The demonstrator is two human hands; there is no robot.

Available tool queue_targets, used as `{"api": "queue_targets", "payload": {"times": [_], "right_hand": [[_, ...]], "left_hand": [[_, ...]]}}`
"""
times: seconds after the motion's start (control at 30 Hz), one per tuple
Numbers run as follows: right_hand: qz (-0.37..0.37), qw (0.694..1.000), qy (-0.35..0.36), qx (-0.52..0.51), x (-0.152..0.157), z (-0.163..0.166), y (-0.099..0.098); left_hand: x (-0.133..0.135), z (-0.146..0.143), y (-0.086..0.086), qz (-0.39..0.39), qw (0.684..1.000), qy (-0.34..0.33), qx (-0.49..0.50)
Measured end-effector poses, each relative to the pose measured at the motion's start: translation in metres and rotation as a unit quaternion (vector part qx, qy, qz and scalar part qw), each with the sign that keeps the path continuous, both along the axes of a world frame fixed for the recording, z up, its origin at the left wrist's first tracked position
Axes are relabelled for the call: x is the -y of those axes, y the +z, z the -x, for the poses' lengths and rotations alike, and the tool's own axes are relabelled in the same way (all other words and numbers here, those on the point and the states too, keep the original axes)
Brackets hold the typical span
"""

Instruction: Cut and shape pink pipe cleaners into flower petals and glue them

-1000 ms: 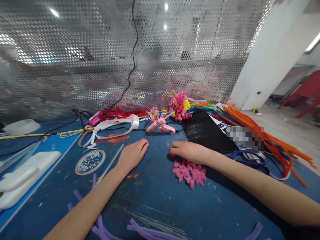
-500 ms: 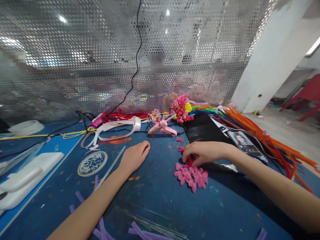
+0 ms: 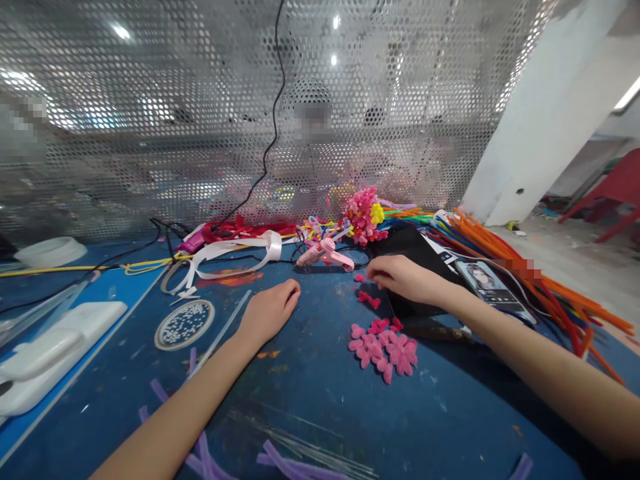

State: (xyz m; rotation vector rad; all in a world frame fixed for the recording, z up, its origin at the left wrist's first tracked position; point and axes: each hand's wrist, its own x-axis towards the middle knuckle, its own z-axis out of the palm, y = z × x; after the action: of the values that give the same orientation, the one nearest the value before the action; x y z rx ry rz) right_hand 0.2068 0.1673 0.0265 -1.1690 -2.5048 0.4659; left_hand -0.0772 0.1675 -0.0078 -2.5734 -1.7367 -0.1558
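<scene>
My left hand (image 3: 270, 310) rests on the blue table, loosely closed, fingers curled under; nothing shows in it. Over the edge of a black folder (image 3: 407, 257), my right hand (image 3: 403, 279) hangs with bent fingers a little apart and no visible object between them. Just left of its fingertips lies a small red fuzzy piece (image 3: 359, 277). Nearer to me are red fuzzy pieces (image 3: 369, 300) in a short row. Below these sits a cluster of pink fuzzy flowers (image 3: 384, 353), with a few red pieces at its upper edge.
A pink glue gun (image 3: 327, 255) lies ahead, before a bunch of pink and yellow flowers (image 3: 365, 217). White ribbon (image 3: 235, 260), a round dish of white beads (image 3: 185, 325) and a clear stick (image 3: 227, 327) are left. Pipe cleaners (image 3: 530, 280) and a phone (image 3: 490, 287) lie right.
My right hand has moved up and away from the pink cluster, uncovering red pieces there. Another red piece now shows in the short row. My left hand has stayed put.
</scene>
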Motion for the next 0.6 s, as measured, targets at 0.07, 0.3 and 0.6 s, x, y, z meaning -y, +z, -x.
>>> {"api": "queue_targets", "payload": {"times": [0.07, 0.3, 0.6], "right_hand": [[-0.039, 0.999, 0.021, -0.004, -0.002, 0.002, -0.004], [-0.005, 0.993, 0.069, 0.091, -0.001, 0.008, -0.017], [0.137, 0.968, 0.189, 0.092, 0.012, 0.002, 0.003]], "left_hand": [[0.0, 0.0, 0.0, -0.001, 1.0, 0.0, 0.001], [0.0, -0.001, 0.001, -0.004, 1.0, -0.002, -0.002], [0.001, -0.002, 0.003, 0.01, 1.0, 0.013, 0.02]]}}
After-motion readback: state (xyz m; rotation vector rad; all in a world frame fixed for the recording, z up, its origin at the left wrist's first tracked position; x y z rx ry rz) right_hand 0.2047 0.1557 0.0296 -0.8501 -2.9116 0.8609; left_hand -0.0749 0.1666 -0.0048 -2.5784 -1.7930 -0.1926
